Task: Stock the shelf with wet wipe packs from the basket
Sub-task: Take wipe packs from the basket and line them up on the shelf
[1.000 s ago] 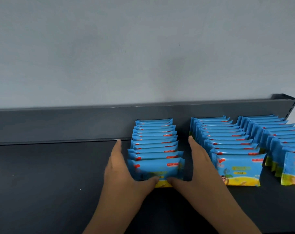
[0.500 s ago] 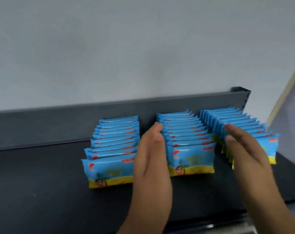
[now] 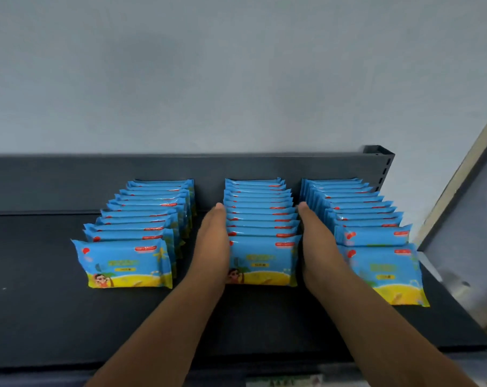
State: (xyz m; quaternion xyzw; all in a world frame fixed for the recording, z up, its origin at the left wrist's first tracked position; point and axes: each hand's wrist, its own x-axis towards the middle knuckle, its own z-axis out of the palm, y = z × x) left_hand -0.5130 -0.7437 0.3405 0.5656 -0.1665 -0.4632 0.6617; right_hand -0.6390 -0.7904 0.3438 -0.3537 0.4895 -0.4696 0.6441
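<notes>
Flanking the middle row (image 3: 260,216) of wet wipe packs (image 3: 264,261), the two hands press flat against its sides in the head view. The left hand (image 3: 213,244) lies along the row's left edge, fingers straight and together, the tips reaching about halfway back. The right hand (image 3: 317,244) mirrors it on the right edge. Neither hand curls round anything: both are open, palms turned inward to the packs.

The packs stand on edge, one behind another, on the dark shelf (image 3: 41,303), in three rows running back to the shelf's upright back panel (image 3: 69,182). Each pack is a soft, glossy pouch. It is bright blue across the top, with a red label at the upper right corner and a red spot at the upper left. Yellow lettering sits in the middle, and a yellow band along the bottom carries a cartoon figure beside a palm tree. The left row (image 3: 141,216) slants leftward toward the front, its packs slightly staggered. The right row (image 3: 359,210) drifts rightward, and its front pack (image 3: 387,275) stands furthest forward of all. The middle row is straight and tightly packed. A pale wall (image 3: 236,65) rises behind.
</notes>
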